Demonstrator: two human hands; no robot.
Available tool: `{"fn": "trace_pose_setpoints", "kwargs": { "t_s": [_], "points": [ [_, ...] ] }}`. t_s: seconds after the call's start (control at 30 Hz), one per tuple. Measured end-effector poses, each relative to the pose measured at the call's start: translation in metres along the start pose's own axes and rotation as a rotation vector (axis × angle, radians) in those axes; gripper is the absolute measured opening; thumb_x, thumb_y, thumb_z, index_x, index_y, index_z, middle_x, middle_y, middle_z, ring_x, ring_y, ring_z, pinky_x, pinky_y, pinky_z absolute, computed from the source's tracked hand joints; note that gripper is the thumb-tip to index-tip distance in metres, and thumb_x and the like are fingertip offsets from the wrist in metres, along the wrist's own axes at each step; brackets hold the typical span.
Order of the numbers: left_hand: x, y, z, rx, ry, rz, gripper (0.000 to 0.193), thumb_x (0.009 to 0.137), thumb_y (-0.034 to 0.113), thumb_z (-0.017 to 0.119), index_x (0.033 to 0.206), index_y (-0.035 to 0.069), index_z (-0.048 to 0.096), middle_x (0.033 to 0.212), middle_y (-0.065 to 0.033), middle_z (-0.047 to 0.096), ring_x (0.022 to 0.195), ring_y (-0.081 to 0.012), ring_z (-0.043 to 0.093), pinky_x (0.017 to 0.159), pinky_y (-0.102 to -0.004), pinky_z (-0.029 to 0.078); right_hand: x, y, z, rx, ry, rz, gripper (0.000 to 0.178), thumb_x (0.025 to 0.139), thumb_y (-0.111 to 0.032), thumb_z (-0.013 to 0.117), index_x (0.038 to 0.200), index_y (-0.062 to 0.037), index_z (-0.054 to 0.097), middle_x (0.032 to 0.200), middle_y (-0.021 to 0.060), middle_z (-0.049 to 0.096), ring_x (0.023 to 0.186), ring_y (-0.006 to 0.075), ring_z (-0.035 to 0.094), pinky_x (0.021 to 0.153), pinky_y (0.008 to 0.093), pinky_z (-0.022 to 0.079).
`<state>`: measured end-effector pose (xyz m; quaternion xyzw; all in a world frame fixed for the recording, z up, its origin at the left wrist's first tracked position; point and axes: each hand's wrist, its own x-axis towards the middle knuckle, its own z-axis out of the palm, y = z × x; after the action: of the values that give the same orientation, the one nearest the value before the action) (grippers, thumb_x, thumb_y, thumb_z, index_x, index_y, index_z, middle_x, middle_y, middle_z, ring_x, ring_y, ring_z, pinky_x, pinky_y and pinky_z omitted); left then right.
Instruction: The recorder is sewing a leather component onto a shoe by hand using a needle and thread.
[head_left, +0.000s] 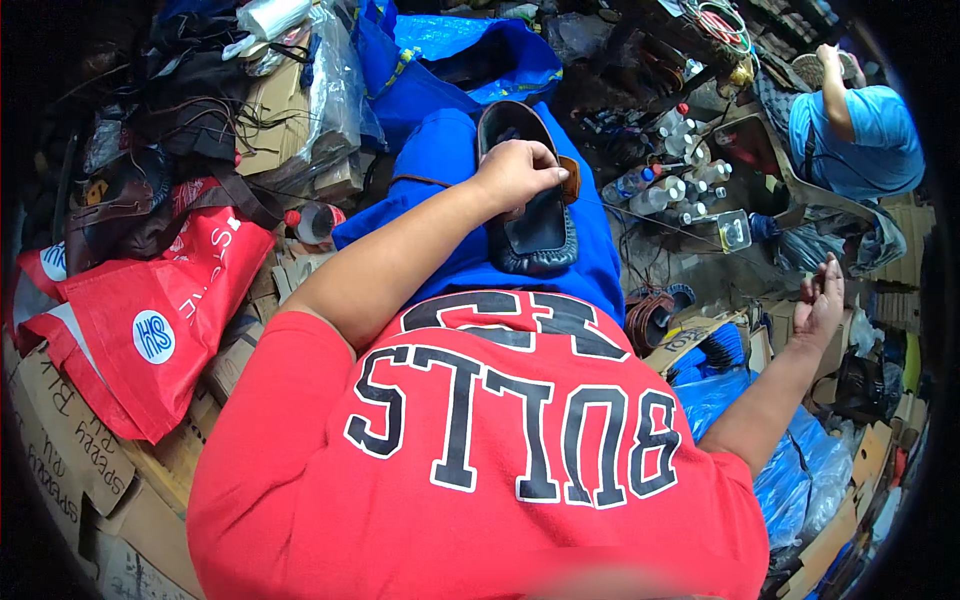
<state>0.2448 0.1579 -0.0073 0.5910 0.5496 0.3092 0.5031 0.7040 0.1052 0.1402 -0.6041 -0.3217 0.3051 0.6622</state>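
Observation:
A black leather moccasin [533,235] lies across my blue-clad lap, its puckered toe seam nearest me and its opening at the far end. My left hand [520,175] is closed over the middle of it, thumb and fingers pinched beside a small tan-brown leather piece [570,180] at the right edge. What lies under the palm is hidden. My right hand [820,302] is held out far to the right, away from the shoe, its fingers stretched upward. A thin thread-like line runs rightward from near the shoe; I cannot see it reach that hand.
A blue bag [420,75] stands beyond my knees. On the left are a red bag [165,310] and cardboard [70,430]. Several plastic bottles [660,195] stand at right. A person in a blue shirt [860,140] works at far right. Blue plastic [780,480] lies beneath my right arm.

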Motion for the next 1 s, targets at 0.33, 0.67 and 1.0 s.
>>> {"fn": "trace_pose_setpoints", "kwargs": {
  "t_s": [0.33, 0.67, 1.0],
  "points": [
    [-0.019, 0.048, -0.023, -0.732, -0.389, -0.001, 0.018, 0.079, 0.018, 0.068, 0.089, 0.003, 0.066, 0.088, -0.0041, 0.064, 0.085, -0.0107, 0.058, 0.083, -0.0262, 0.043, -0.061, 0.044, 0.089, -0.315, -0.461, 0.122, 0.025, 0.09, -0.017, 0.058, 0.111, -0.0057, 0.064, 0.084, -0.0027, 0.06, 0.067, 0.0021, 0.045, 0.06, 0.0171, 0.034],
    [-0.062, 0.184, -0.025, -0.518, -0.565, 0.447, 0.019, 0.093, 0.017, 0.058, 0.096, -0.001, 0.062, 0.086, -0.0019, 0.061, 0.08, -0.0048, 0.054, 0.071, -0.0185, 0.043, -0.14, 0.016, 0.204, -0.253, -1.06, 0.049, 0.023, 0.087, -0.01, 0.063, 0.107, 0.0021, 0.062, 0.097, 0.0055, 0.065, 0.09, 0.0103, 0.058, 0.081, 0.0255, 0.047],
    [-0.022, 0.159, -0.02, -0.175, -0.743, 0.178, 0.05, 0.094, 0.053, 0.042, 0.094, 0.01, 0.067, 0.087, 0.0011, 0.066, 0.082, -0.0081, 0.058, 0.074, -0.0244, 0.039, -0.116, -0.051, 0.161, 0.151, -1.295, 0.088, 0.021, 0.08, -0.018, 0.069, 0.088, 0.0013, 0.065, 0.086, 0.0029, 0.062, 0.077, 0.0081, 0.055, 0.07, 0.0225, 0.044]
  ]
}}
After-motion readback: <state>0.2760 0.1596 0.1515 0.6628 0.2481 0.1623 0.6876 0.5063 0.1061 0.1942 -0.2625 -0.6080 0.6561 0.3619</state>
